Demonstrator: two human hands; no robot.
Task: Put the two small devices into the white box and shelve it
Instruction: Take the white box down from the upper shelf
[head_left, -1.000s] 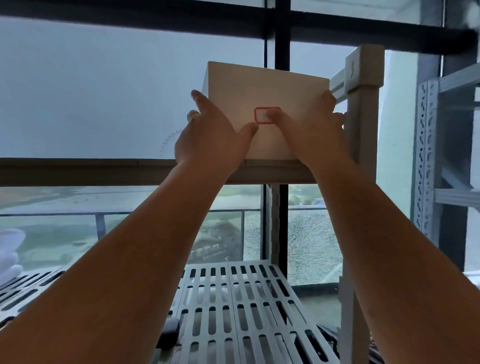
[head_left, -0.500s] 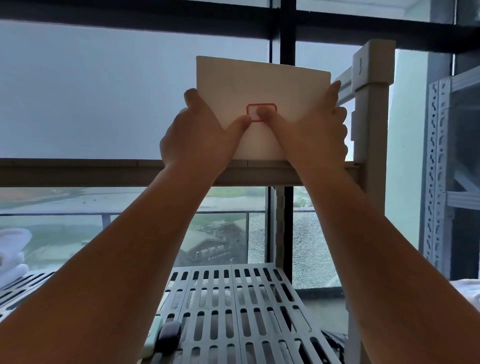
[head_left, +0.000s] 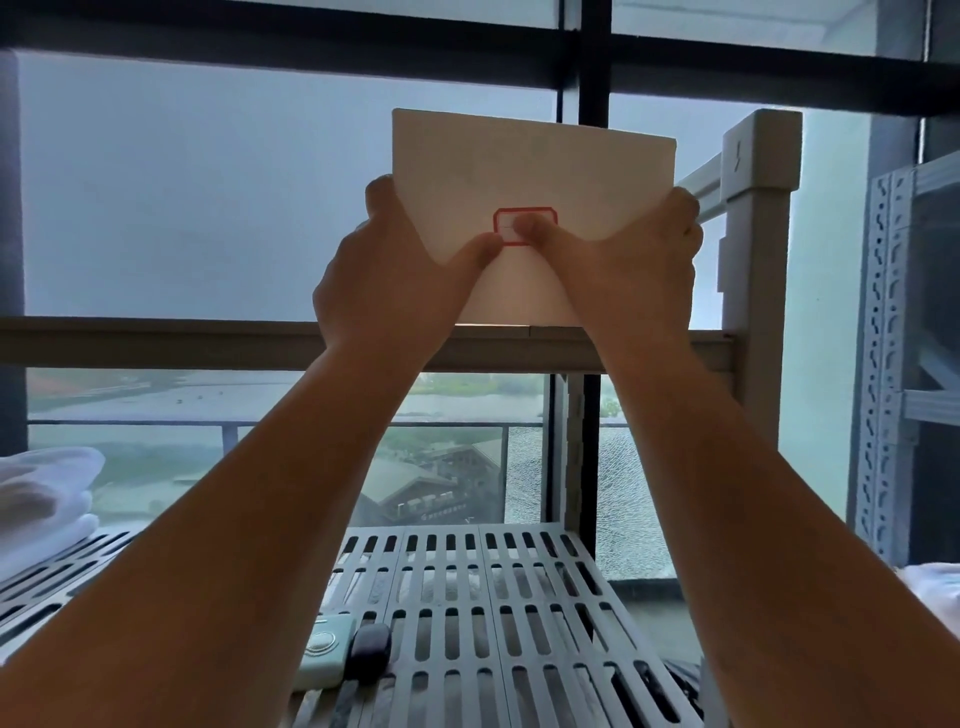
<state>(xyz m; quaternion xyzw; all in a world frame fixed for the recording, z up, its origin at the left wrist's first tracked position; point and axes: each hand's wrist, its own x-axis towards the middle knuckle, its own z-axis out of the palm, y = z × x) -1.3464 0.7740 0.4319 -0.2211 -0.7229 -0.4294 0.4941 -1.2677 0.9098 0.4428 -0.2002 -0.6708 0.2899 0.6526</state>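
Big window (head_left: 260, 182) w/ dark frame bars fills the back; grey, hazy daylight, upper panes look frosted, lower panes show water, trees & rooftops beyond a balcony rail (head_left: 156, 423). One lower pane (head_left: 530, 478) is shattered into fine cracks. White plastic shelf unit in front: slotted lower shelf (head_left: 493, 613), square corner post (head_left: 761, 260) at right; grey perforated metal rack (head_left: 883, 364) at far right.

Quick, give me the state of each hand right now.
Left hand: closed on the left side of the white box, thumb on its front.
Right hand: closed on the box's right side, thumb on the red label.
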